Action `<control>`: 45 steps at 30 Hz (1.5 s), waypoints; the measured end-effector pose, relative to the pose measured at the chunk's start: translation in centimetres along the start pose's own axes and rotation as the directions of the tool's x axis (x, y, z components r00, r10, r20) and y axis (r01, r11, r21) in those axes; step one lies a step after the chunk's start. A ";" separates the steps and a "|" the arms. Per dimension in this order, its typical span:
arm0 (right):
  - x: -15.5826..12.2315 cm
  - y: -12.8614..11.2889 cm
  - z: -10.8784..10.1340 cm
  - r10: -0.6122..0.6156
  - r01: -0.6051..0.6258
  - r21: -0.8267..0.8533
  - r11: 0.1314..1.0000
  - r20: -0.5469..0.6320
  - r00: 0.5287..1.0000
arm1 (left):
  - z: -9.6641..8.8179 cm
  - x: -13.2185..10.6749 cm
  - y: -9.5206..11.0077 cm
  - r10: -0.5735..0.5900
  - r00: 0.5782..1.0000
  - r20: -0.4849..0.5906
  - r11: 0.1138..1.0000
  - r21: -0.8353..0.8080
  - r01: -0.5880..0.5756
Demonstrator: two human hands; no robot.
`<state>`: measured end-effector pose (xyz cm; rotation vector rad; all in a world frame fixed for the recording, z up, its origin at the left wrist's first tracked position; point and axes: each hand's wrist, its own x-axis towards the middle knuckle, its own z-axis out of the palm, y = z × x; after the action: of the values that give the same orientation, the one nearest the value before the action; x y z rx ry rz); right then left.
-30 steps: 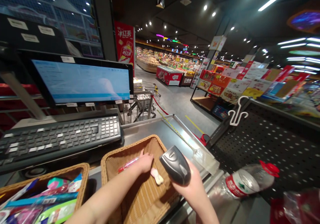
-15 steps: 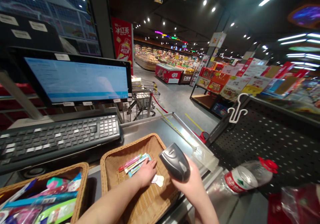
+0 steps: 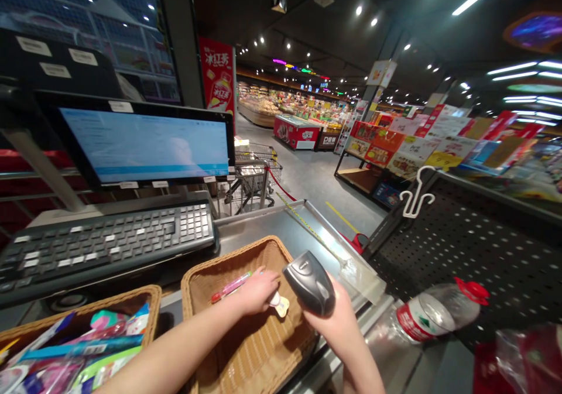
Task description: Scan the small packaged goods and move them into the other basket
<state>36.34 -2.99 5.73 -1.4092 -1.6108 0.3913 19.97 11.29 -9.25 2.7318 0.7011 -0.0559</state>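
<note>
A wicker basket point(image 3: 187, 306) stands in front of me on the metal counter. Down inside it is my left hand point(image 3: 260, 291), palm down with the fingers curled; whatever lies under them is mostly hidden. Beside the wrist, a pink pen-like stick with a red end point(image 3: 230, 287) lies on the basket floor. A pale, rounded flat piece point(image 3: 280, 304) shows just past my left fingertips. My right hand point(image 3: 337, 318) grips a dark grey handheld barcode scanner point(image 3: 309, 283) above the basket's right side, its head pointing up and left.
To the left are a keyboard point(image 3: 127, 236), a lit monitor point(image 3: 153, 148) and a second wicker basket point(image 3: 156, 312) with colourful packaged goods. On the right lie a clear plastic bottle with a red cap point(image 3: 432, 312) and a black perforated panel bearing a white hanger point(image 3: 415, 198).
My left hand has shifted slightly up and its fingers have curled in, now covering the blue and white sticks seen before. My right hand holds the scanner in nearly the same place.
</note>
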 end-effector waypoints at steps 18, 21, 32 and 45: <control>0.3 -2.6 1.7 -0.104 0.102 0.060 0.993 0.040 0.994 | -5.9 -8.6 -2.3 -0.098 0.911 -0.400 0.991 0.044 0.126; 0.2 -2.7 2.1 -0.093 0.089 0.074 0.993 0.046 0.995 | -6.4 -9.7 -2.5 -0.116 0.894 -0.432 0.987 0.049 0.152; 0.3 -5.6 4.3 -0.050 0.046 0.068 0.997 0.068 0.996 | -9.6 -15.2 -3.2 -0.167 0.820 -0.548 0.950 0.132 0.282; -0.2 -8.8 9.0 -0.023 0.008 0.109 0.994 0.134 0.991 | -12.9 -23.2 -3.3 -0.126 0.614 -0.779 0.869 0.211 0.447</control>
<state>23.86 -2.89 7.54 -1.3104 -1.6822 0.5674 -2.54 7.33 4.72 2.9181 1.5071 1.0390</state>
